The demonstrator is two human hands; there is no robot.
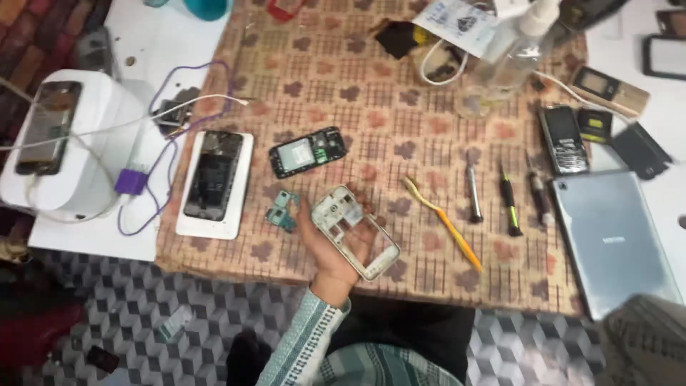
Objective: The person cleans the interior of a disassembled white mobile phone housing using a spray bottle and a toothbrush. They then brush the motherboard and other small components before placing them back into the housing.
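Observation:
My left hand (334, 246) lies palm up over the near middle of the patterned tablecloth (371, 93) and holds a silver phone mid-frame (355, 230) with its openings showing. Just left of the hand lies a small green circuit board piece (281, 211). Beyond it lies an opened small black phone (307, 151) with its inside exposed. A yellow toothbrush (443, 221) lies to the right of the hand. My right hand is out of view.
A large opened phone on a white pad (214, 182) lies at left, beside a white box (78, 143) with purple and white cables. Screwdrivers (509, 200), a keypad phone (563, 138), a grey tablet (611, 239) and a clear bottle (518, 50) are at right.

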